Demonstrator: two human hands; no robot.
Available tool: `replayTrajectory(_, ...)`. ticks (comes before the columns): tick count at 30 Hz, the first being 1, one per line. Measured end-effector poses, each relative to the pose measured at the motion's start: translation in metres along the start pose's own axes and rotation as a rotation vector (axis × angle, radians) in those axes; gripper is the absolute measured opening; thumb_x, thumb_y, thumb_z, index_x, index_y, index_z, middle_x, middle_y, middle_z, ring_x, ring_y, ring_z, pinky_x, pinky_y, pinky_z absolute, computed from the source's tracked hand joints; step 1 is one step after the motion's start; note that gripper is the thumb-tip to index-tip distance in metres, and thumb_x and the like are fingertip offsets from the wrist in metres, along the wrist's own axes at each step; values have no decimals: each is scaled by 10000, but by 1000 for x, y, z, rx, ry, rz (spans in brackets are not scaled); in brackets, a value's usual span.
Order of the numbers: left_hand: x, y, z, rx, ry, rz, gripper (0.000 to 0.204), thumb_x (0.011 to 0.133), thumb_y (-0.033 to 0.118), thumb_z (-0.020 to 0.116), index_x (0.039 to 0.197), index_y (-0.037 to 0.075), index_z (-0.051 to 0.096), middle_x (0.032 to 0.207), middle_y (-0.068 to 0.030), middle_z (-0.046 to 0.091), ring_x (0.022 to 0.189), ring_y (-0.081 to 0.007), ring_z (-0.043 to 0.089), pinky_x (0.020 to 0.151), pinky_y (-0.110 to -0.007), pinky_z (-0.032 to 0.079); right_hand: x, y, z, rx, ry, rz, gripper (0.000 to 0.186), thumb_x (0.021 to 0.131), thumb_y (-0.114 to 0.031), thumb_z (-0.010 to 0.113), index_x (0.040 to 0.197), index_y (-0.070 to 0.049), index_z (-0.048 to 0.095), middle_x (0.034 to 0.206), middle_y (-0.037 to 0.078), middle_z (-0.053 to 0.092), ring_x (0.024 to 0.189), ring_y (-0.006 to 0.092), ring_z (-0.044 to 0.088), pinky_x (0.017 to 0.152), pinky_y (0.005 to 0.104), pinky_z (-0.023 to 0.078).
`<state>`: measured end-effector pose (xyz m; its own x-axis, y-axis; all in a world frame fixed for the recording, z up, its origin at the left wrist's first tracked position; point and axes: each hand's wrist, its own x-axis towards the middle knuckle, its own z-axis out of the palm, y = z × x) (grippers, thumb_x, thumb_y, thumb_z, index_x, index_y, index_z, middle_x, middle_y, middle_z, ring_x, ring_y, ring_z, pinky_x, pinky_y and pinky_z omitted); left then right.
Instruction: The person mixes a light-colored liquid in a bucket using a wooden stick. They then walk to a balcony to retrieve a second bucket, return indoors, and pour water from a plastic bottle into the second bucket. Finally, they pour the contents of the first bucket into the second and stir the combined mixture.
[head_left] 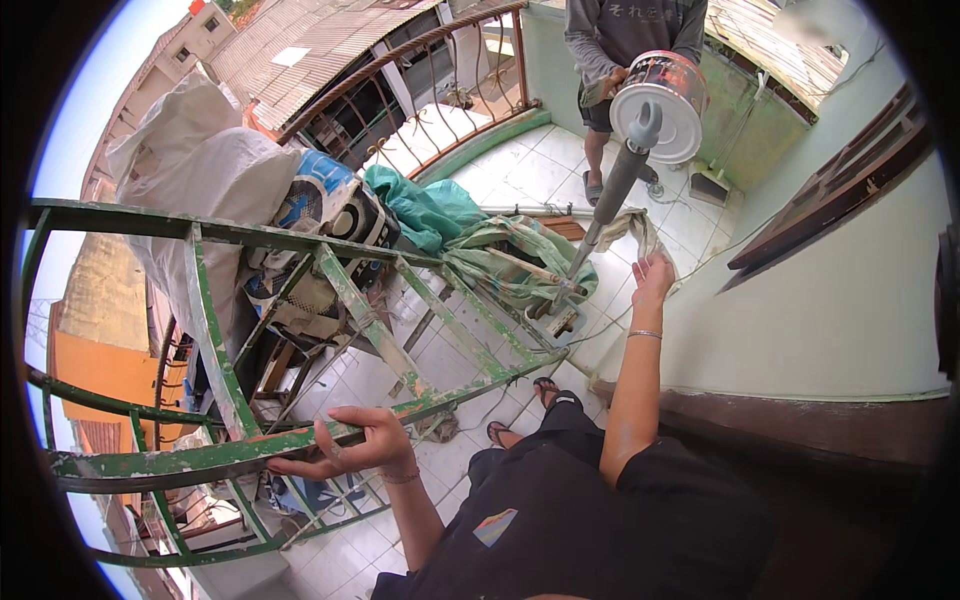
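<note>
My left hand (365,445) grips the near rail of a green metal railing (250,452) with ladder-like crossbars and chipped paint. The thumb lies over the rail and the fingers reach around and under it. My right hand (652,280) is stretched forward, palm up, with loosely bent, parted fingers. Just beyond its fingertips is a beige cloth (642,238); whether they touch cannot be told. To the left of that hand, apart from it, a grey pole (622,178) stands tilted. A paint roller (560,318) shows at the pole's lower end.
A person (640,30) ahead holds a white paint bucket (660,105). Large sacks (190,170) and a green net bag (520,255) crowd the left side. A rusty balustrade (430,50) edges the far tiled floor (540,165). A wooden shutter (830,200) juts from the right wall.
</note>
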<state>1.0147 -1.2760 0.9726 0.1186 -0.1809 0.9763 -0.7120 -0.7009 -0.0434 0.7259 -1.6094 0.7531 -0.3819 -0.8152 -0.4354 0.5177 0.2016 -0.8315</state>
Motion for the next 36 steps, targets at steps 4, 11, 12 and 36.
replayTrajectory(4, -4, -5, 3, 26, -5, 17, 283, 920, 13, 525, 1185, 5, 427, 1497, -389, 167, 1431, -602, 138, 1101, -711, 297, 0, -12, -6, -28, -12, 22, 435, 928, -183, 559, 1262, 80, 464, 1245, 190, 485, 1097, 298, 545, 904, 404, 518)
replayTrajectory(11, -8, -8, -3, 15, -45, -23, 363, 882, -30, 526, 1218, 62, 423, 1516, -377, 131, 1429, -615, 104, 1110, -722, 272, -13, -22, -5, -36, -10, 63, 517, 945, -187, 542, 1335, 132, 426, 1337, 232, 470, 1146, 325, 554, 941, 403, 525)
replayTrajectory(12, -7, -6, -3, 12, -47, -30, 369, 878, -35, 526, 1217, 66, 422, 1518, -377, 128, 1430, -615, 102, 1112, -721, 266, -15, -23, -4, -37, -2, 65, 520, 950, -189, 542, 1337, 136, 424, 1340, 233, 470, 1151, 327, 555, 946, 404, 525)
replayTrajectory(36, -8, -4, -4, -9, -31, -55, 338, 883, -33, 528, 1186, 84, 435, 1519, -382, 144, 1433, -610, 117, 1097, -726, 278, -16, -34, -9, 34, -70, 18, 426, 950, -215, 607, 1254, 50, 468, 1168, 128, 500, 1009, 225, 534, 848, 356, 543)
